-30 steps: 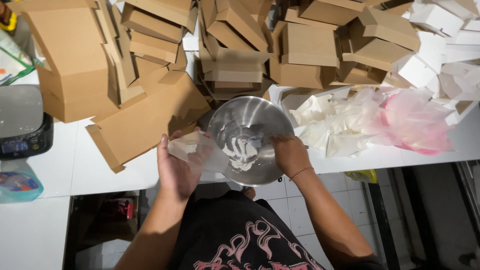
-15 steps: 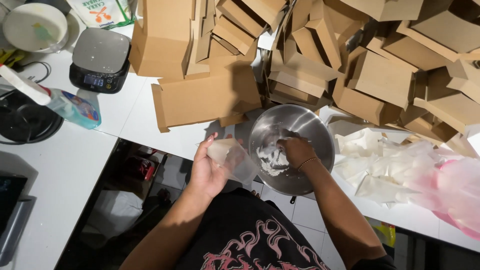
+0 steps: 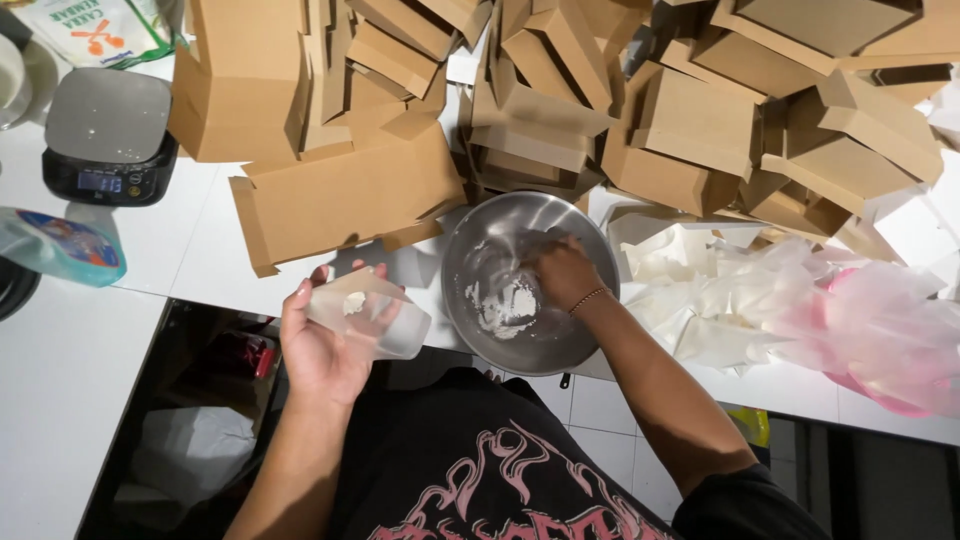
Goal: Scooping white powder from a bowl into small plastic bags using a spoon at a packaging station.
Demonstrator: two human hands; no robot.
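Your left hand (image 3: 322,345) cradles a clear plastic cup (image 3: 368,322) on its side, fingers curled round it from below; a small pale lump sits inside. The cup's long axis runs from upper left to lower right, its far end turned toward the steel bowl (image 3: 470,262) just to its right, near but apart from the rim.

Your right hand (image 3: 562,274) is inside the bowl, fingers bunched together over the white dough (image 3: 510,303). Whether they pinch a piece or only press on it cannot be told.

The dough lies on the bowl's floor, just left of and below the right hand, toward the cup. Right hand is the nearer one; the left stays outside the rim. Brown cardboard boxes (image 3: 690,120) crowd the table behind the bowl.
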